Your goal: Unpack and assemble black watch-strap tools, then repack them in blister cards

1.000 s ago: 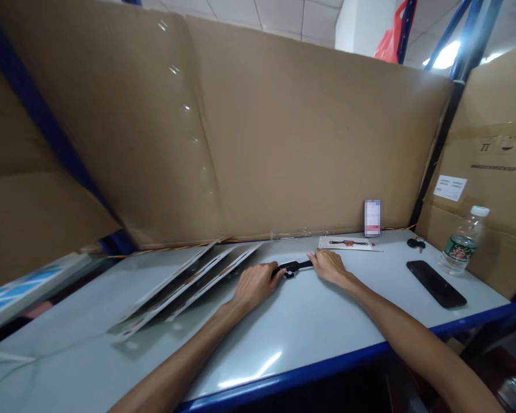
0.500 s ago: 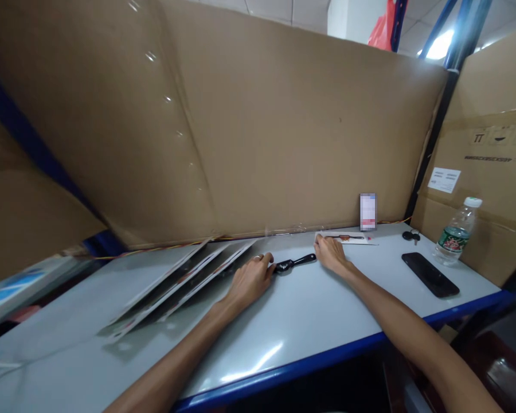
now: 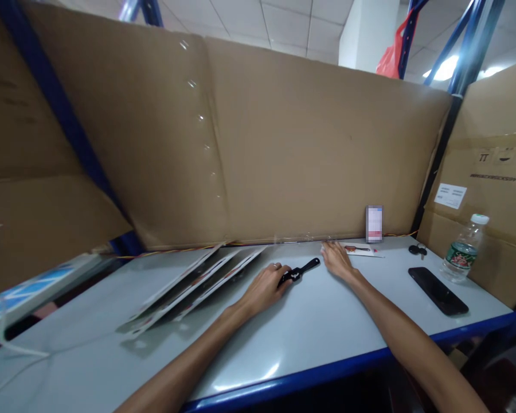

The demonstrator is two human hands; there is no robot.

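Observation:
My left hand (image 3: 266, 287) lies on the grey table (image 3: 309, 327) with its fingers curled over the near end of a small black strap-like item (image 3: 301, 271). The item's far end points up and to the right, off the table. My right hand (image 3: 336, 258) rests flat further back, fingers stretched onto the left edge of a white printed card (image 3: 365, 249) that shows a picture of the same kind of item. The right hand is apart from the black item.
Several flat printed cards (image 3: 189, 284) fan out left of my left hand. A black phone (image 3: 437, 282), keys (image 3: 417, 249) and a water bottle (image 3: 463, 248) sit at the right. A small box (image 3: 374, 223) leans on the cardboard wall (image 3: 284, 143). The table has a blue front edge (image 3: 348, 367).
My right hand has let go of the black item's far end and moved back onto the white card. My left hand keeps the near end, and the item has tilted.

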